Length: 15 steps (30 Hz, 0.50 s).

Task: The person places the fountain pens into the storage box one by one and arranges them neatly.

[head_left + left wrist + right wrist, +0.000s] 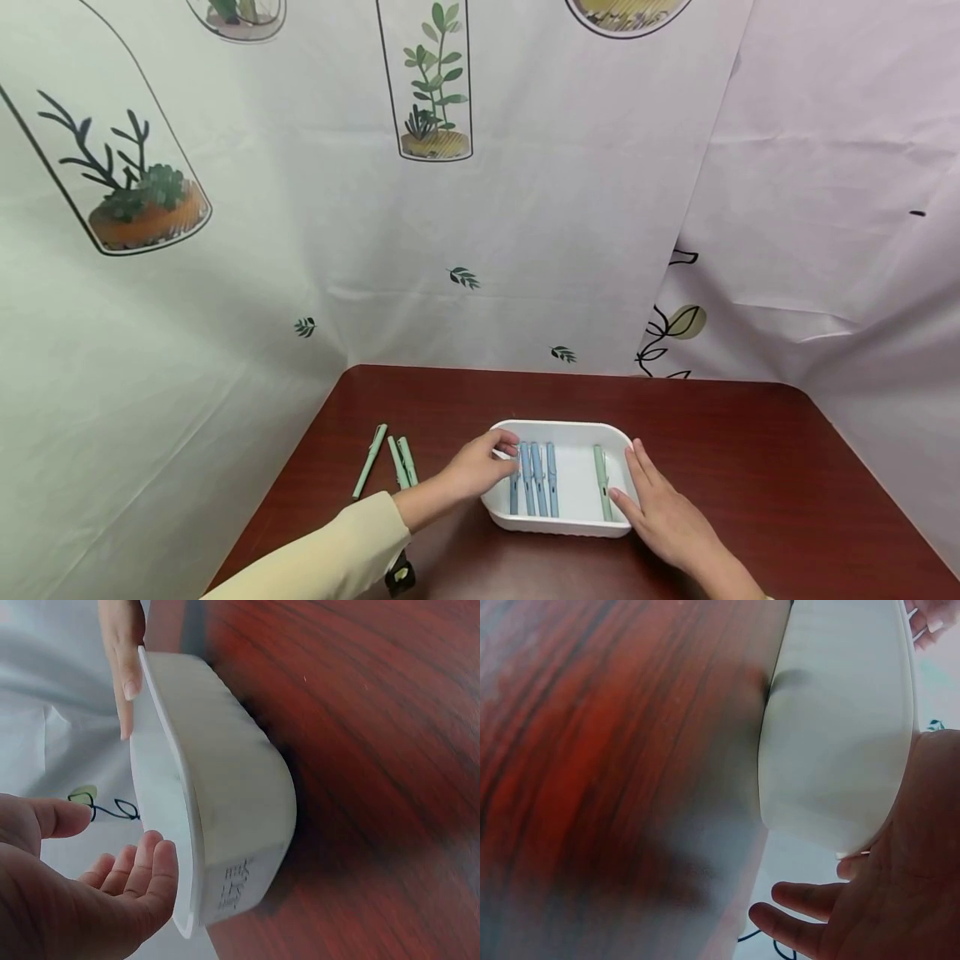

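A white tray point(576, 467) stands on the table. Several blue pens point(537, 479) lie side by side in its left half, and one green pen point(602, 477) lies near its right wall. My left hand point(477, 464) is over the tray's left rim, by the leftmost blue pen. In the left wrist view, thumb and fingers of the left hand point(90, 892) are spread apart with nothing between them. My right hand point(671, 517) lies along the tray's right rim, its fingers fairly straight and its thumb over the edge near the green pen.
Left of the tray, partly behind the left forearm, are three green pens point(371, 461) on the dark red wooden table point(712, 433). A small black object point(401, 575) shows below the left sleeve. A printed white curtain point(525, 233) hangs behind the table.
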Each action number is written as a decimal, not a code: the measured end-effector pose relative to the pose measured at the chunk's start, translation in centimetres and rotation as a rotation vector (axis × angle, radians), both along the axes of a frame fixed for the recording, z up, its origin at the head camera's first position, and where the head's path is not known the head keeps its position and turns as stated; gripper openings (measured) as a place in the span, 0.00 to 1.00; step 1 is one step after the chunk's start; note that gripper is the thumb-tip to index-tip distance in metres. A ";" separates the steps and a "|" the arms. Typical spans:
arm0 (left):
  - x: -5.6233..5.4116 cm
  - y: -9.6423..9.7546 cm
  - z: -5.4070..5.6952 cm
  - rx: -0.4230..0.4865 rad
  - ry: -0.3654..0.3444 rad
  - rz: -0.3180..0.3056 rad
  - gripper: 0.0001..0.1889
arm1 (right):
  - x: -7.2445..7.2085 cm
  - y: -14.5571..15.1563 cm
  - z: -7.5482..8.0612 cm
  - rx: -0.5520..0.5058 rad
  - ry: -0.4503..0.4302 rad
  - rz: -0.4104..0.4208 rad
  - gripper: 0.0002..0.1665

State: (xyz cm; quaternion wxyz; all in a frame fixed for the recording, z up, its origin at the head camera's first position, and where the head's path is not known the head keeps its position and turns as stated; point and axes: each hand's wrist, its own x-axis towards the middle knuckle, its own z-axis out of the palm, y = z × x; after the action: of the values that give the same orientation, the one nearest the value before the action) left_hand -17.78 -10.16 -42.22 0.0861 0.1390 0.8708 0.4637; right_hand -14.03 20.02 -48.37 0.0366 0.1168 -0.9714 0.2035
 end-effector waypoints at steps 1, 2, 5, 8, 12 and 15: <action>0.0 -0.2 0.0 -0.006 0.006 0.002 0.19 | 0.0 0.0 0.0 0.000 -0.002 -0.001 0.50; 0.0 -0.4 0.1 -0.011 0.011 0.004 0.19 | 0.0 0.0 0.0 0.000 -0.002 -0.001 0.49; 0.1 -1.2 0.3 -0.009 0.022 -0.001 0.20 | 0.0 0.0 0.1 0.000 -0.016 0.000 0.49; 0.4 -2.1 0.4 -0.014 0.035 -0.008 0.20 | 0.1 0.0 0.1 0.000 -0.028 0.000 0.49; 0.7 -3.3 0.7 -0.007 0.051 0.001 0.20 | 0.1 0.0 0.1 0.005 -0.022 -0.005 0.49; 0.9 -4.4 0.9 0.016 0.057 0.027 0.19 | 0.1 0.0 0.0 0.013 0.004 -0.010 0.48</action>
State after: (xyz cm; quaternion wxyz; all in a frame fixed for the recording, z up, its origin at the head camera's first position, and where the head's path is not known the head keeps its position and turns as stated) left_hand -16.91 -14.51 -41.32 0.0539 0.1412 0.8709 0.4677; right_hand -13.93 19.97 -48.40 0.0386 0.1128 -0.9731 0.1970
